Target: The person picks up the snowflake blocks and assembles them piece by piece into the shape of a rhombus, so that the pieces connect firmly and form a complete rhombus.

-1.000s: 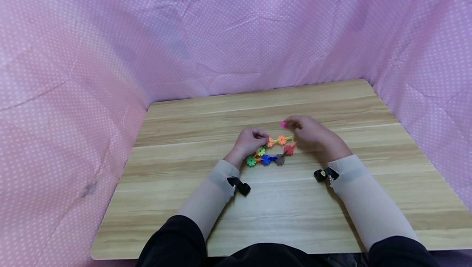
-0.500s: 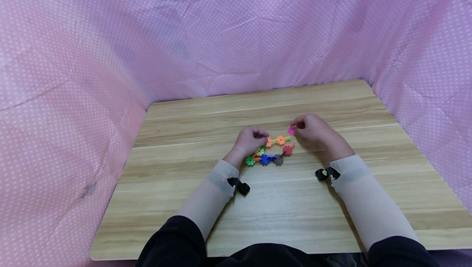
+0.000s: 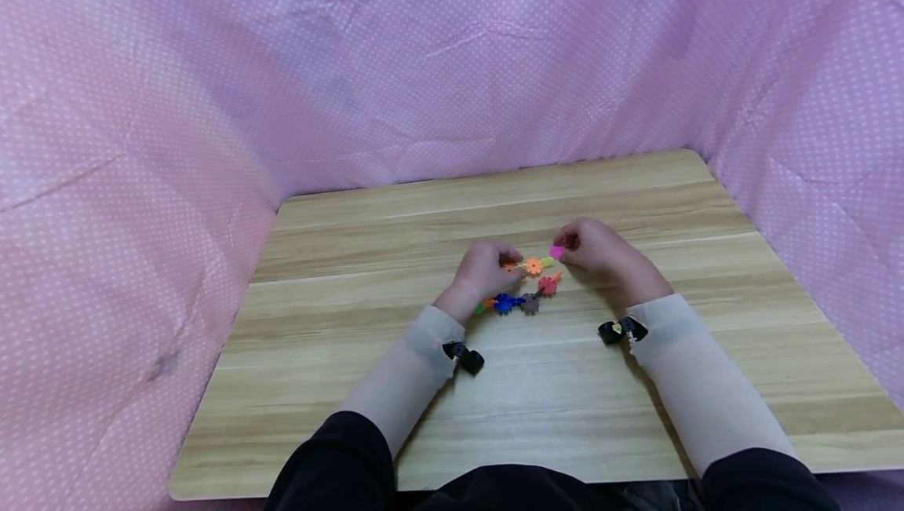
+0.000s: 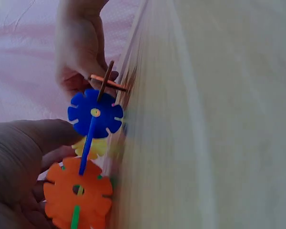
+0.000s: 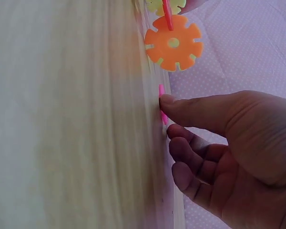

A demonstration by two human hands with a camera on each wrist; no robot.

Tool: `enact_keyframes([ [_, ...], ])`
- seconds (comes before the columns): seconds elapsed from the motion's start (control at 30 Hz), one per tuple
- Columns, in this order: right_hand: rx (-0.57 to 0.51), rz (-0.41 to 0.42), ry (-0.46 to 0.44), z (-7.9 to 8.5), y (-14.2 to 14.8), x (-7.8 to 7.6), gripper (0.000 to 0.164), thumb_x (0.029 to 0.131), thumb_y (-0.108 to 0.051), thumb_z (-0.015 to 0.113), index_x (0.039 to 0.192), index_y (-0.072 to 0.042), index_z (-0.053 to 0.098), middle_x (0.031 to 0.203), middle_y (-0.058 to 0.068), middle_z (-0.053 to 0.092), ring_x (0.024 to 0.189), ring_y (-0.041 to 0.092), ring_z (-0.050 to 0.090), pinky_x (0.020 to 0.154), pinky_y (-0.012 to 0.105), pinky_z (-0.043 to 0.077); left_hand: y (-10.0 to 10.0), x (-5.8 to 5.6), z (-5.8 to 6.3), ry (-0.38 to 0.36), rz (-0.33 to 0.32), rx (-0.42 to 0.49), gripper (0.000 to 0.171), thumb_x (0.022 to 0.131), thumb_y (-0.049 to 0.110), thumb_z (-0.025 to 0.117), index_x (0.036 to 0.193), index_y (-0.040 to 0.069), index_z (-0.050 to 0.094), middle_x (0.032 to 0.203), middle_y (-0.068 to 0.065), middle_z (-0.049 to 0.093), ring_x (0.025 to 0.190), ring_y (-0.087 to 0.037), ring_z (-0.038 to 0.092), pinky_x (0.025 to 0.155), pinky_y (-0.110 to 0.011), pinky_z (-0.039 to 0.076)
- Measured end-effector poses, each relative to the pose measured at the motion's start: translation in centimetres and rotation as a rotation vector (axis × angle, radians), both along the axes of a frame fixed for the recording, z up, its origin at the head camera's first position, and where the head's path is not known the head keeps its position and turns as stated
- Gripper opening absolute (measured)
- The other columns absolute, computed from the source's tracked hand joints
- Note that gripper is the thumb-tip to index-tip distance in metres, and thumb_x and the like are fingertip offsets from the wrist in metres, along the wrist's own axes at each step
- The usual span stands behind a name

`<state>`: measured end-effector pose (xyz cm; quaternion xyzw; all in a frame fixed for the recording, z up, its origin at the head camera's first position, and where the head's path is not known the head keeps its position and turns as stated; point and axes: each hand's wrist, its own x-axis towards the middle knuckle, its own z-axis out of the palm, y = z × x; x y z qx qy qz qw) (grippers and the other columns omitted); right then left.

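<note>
Pinching pink disc [image 3: 557,252] in right hand [image 3: 600,252] just right of chain's [image 3: 526,287] open end, left hand [image 3: 483,268] gripping chain's far-left discs, chain running left-right.

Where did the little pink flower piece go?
In the head view the pink piece is pinched in the right hand, just right of the orange piece at the far end of the chain, mid-table.
</note>
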<state>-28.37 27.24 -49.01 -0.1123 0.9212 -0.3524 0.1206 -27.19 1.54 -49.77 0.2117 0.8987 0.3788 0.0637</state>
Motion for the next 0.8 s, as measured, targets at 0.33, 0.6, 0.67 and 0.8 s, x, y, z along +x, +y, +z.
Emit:
enact_keyframes([
  [0.33, -0.036, -0.020, -0.100, 0.0, 0.1, 0.3, 0.019, 0.089, -0.004, 0.074, 0.106, -0.007, 0.067, 0.102, 0.012, 0.064, 0.092, 0.029, 0.059, 0.078, 0.041, 0.053, 0.1, -0.1, -0.4, 0.043, 0.016, -0.040, 0.005, 0.093, 0.022, 0.083, 0.089, 0.021, 0.080, 0.094, 0.011, 0.072, 0.083, -0.006, 0.065, 0.076, -0.026, 0.056],
  [0.6, -0.195, -0.044, -0.127, -0.3, 0.7, -0.2, 0.009, 0.100, -0.002, 0.068, 0.109, -0.001, 0.069, 0.095, 0.014, 0.070, 0.084, 0.026, 0.066, 0.071, 0.034, 0.059, -0.3, -0.4, -0.7, -0.015, 0.028, 0.034, 0.007, 0.092, 0.019, 0.084, 0.086, 0.019, 0.081, 0.092, 0.011, 0.071, 0.083, -0.008, 0.065, 0.074, -0.027, 0.057],
  [0.67, -0.261, -0.066, -0.175, -0.4, 0.9, -0.4, 0.012, 0.101, -0.001, 0.066, 0.112, 0.002, 0.070, 0.095, 0.016, 0.072, 0.083, 0.025, 0.069, 0.071, 0.033, 0.062, -0.4, -0.4, -0.7, -0.020, 0.027, 0.026, 0.007, 0.093, 0.019, 0.084, 0.087, 0.019, 0.081, 0.092, 0.011, 0.070, 0.083, -0.008, 0.066, 0.074, -0.026, 0.057],
  [0.8, -0.371, -0.094, -0.266, -0.5, 1.0, -0.8, 0.019, 0.103, 0.001, 0.064, 0.119, 0.009, 0.067, 0.099, 0.019, 0.074, 0.084, 0.024, 0.073, 0.076, 0.036, 0.064, -0.4, -0.5, -0.7, -0.031, 0.030, 0.008, 0.006, 0.094, 0.020, 0.083, 0.088, 0.020, 0.082, 0.092, 0.011, 0.071, 0.083, -0.007, 0.066, 0.075, -0.025, 0.058],
])
